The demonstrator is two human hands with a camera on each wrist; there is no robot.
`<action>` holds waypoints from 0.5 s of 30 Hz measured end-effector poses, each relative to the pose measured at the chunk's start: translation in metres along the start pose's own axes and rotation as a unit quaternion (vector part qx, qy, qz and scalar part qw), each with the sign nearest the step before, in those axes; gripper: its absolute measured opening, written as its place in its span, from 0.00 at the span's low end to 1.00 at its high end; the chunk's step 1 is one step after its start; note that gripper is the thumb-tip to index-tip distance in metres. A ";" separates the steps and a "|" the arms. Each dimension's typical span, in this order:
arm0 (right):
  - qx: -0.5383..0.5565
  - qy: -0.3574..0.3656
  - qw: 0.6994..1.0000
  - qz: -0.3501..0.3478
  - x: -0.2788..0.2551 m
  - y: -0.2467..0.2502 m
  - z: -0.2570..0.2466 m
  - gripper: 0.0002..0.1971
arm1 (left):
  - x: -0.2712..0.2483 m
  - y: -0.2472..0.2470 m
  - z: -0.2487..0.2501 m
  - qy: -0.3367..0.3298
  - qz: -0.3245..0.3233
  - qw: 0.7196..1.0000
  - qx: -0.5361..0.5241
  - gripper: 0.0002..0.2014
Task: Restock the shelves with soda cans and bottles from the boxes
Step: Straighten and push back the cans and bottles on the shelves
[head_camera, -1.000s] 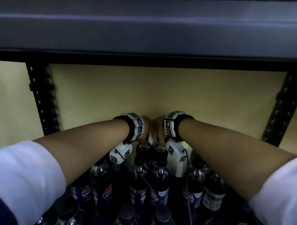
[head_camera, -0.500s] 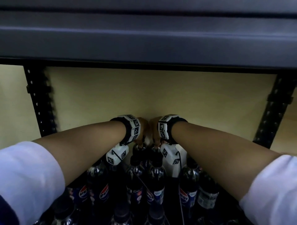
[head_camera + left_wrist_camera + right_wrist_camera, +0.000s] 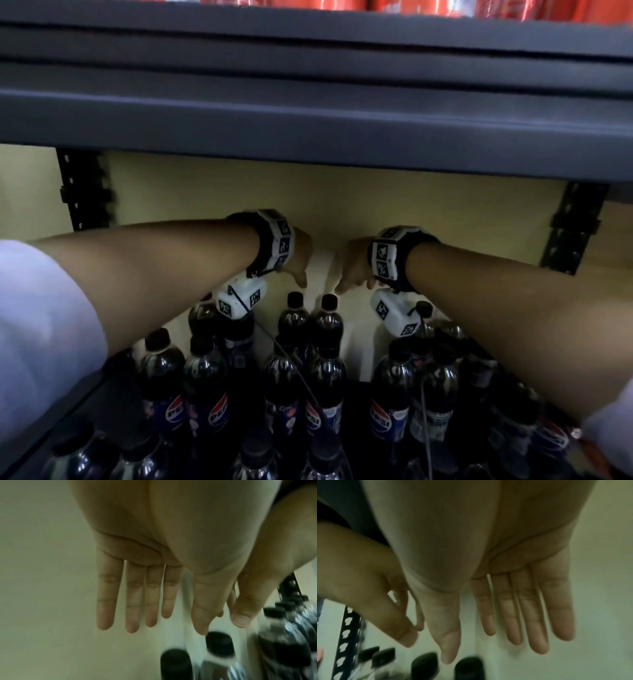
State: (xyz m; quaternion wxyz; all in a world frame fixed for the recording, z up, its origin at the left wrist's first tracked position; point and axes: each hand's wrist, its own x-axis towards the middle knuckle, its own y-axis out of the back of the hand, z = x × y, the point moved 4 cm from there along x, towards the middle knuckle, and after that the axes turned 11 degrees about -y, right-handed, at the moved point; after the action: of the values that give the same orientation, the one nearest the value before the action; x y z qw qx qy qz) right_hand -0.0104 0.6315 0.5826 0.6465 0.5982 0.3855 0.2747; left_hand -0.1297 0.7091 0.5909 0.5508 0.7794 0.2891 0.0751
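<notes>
2 Pepsi bottles [image 3: 311,320] stand upright side by side at the centre of the head view, long axes vertical, black caps pointing up, at the back of the dark lower shelf [image 3: 51,425] against the pale yellow wall [image 3: 342,205]. The left hand [image 3: 297,257] hangs just above and left of the left cap, the right hand [image 3: 356,265] just above and right of the right cap; neither touches a bottle. In the left wrist view the fingers [image 3: 132,601] are straight and slightly spread, holding nothing, the thumb tip close over a blurred black cap [image 3: 219,644]. In the right wrist view the fingers [image 3: 534,615] are likewise straight and slack, empty, with 2 caps [image 3: 467,668] smeared below. More Pepsi bottles fill the lower half of the head view in rows toward the bottom edge, the nearest cut off and dim, labels partly unreadable. The forearms cover several bottles on either side. The grey upper shelf [image 3: 308,120] spans the top, with red packaging [image 3: 445,8] cropped at the top edge. Black perforated uprights [image 3: 84,192] stand at left and right.
</notes>
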 end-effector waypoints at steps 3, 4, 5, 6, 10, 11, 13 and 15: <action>-0.011 -0.018 1.000 0.000 -0.013 0.018 0.017 0.24 | -0.014 0.018 -0.001 -0.005 0.015 0.999 -0.051 0.31; -0.021 -0.023 1.000 0.006 -0.016 0.022 0.024 0.24 | -0.018 0.023 0.002 -0.013 0.016 0.998 -0.063 0.30; -0.027 -0.030 0.999 0.008 -0.022 0.027 0.030 0.25 | -0.024 0.030 0.007 -0.012 0.025 0.997 -0.076 0.30; -0.035 -0.037 0.999 0.015 -0.026 0.031 0.037 0.26 | -0.029 0.036 0.013 -0.016 0.044 0.995 -0.088 0.29; -0.069 -0.055 0.995 0.046 -0.042 0.041 0.064 0.24 | -0.034 0.057 0.041 -0.024 0.093 0.993 -0.061 0.30; -0.071 -0.057 0.994 0.054 -0.046 0.042 0.071 0.23 | -0.035 0.061 0.050 -0.026 0.103 0.993 -0.056 0.30; -0.079 -0.063 0.993 0.064 -0.051 0.040 0.086 0.24 | -0.034 0.067 0.067 -0.034 0.115 0.992 -0.047 0.30; -0.097 -0.073 0.991 0.062 -0.055 0.035 0.104 0.25 | -0.028 0.069 0.085 -0.047 0.104 0.993 -0.038 0.30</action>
State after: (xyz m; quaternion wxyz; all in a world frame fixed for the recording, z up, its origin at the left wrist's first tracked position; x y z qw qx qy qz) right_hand 0.0486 0.5329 0.6254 0.7098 0.5737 0.2705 0.3064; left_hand -0.0901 0.6099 0.6263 0.5821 0.7864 0.1775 0.1065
